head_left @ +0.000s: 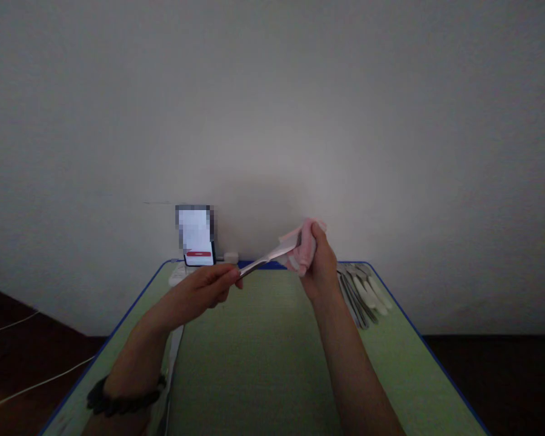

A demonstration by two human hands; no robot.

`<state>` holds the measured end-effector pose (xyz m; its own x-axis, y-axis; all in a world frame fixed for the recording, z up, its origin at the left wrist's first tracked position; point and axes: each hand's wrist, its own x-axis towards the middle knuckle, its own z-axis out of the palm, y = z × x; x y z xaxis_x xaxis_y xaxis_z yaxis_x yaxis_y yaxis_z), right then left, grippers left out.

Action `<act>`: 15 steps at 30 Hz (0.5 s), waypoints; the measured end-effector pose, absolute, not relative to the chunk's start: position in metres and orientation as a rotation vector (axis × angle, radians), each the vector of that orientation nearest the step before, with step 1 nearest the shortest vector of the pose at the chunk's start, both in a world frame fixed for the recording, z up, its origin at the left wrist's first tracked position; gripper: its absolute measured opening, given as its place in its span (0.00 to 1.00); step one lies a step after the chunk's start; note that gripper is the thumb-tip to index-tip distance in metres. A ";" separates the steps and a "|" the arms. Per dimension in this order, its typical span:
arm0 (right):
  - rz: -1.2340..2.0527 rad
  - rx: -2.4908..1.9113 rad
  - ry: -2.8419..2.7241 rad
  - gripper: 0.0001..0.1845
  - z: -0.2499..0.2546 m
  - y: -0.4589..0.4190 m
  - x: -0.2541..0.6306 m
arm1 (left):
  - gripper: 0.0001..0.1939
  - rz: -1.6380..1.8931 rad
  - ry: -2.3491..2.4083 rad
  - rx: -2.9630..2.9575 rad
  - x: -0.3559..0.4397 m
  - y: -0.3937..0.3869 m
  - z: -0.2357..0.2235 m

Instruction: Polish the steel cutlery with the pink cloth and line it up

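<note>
My left hand point(209, 289), with a dark beaded bracelet on its wrist, is closed round the handle of a shiny metal table knife point(260, 261). The knife is held above the green table, tilted up to the right. A pink and white cloth point(306, 247) is gripped in my right hand point(323, 269). Its folds lie round the far end of the blade, so the tip is hidden. Just right of my right wrist lies a group of cutlery point(356, 298), dark metal pieces beside several with white handles.
A lit phone point(198, 242) stands upright at the table's back left, with a small white block point(231, 258) beside it. The green table point(254, 363) has a blue edge and meets a grey wall. White cables point(40, 383) run at the left.
</note>
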<state>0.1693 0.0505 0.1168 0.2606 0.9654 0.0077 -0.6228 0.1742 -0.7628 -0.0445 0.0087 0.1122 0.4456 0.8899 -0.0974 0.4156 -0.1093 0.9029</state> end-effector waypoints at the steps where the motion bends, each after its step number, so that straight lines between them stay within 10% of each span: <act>1: 1.224 -0.742 -0.558 0.15 0.119 0.049 0.169 | 0.22 0.602 1.117 1.703 -0.043 0.008 0.112; 15: 1.336 -0.907 -0.922 0.31 0.101 0.031 0.110 | 0.19 0.638 1.127 1.636 -0.032 0.007 0.109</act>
